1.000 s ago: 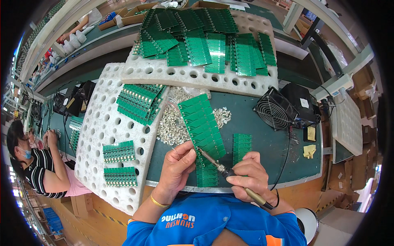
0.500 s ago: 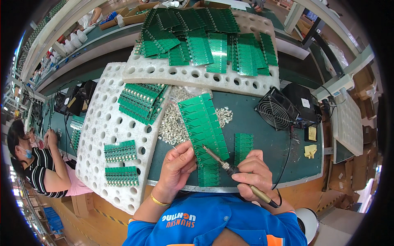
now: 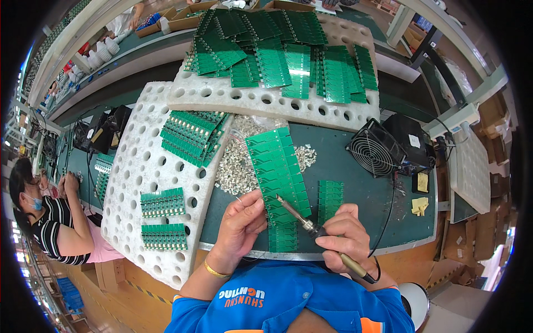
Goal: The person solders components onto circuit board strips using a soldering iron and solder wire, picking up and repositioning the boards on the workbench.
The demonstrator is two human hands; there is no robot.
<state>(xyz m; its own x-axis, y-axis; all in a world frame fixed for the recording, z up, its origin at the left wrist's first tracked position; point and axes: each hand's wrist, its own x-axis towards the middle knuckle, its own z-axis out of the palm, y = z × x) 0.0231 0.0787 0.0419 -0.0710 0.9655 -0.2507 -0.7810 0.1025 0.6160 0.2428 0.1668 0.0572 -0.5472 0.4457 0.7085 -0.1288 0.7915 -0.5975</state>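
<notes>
My left hand (image 3: 242, 222) is closed in a pinch at the left edge of a long green circuit board (image 3: 277, 161). A thin piece of solder wire (image 3: 239, 201) pokes out from its fingers. Like a pen, my right hand (image 3: 347, 238) grips a soldering iron (image 3: 306, 223), its tip at the board's lower left part. Beneath the near end of that board lies another green board (image 3: 283, 237). One more board (image 3: 331, 197) rests to the right on the green bench top. A pile of small pale metallic parts (image 3: 236, 169) is partly hidden by the long board.
White foam sheets with holes (image 3: 125, 166) carry stacked boards (image 3: 191, 139) at left and many green boards (image 3: 261, 50) at the back. A black fan (image 3: 369, 147), a black box (image 3: 408, 139) and yellow sponges (image 3: 420, 205) stand right. A co-worker (image 3: 61, 222) sits at left.
The view has shifted very slightly. My hands, the iron and the board keep almost the same places. At the top edge, another person's hands show more.
</notes>
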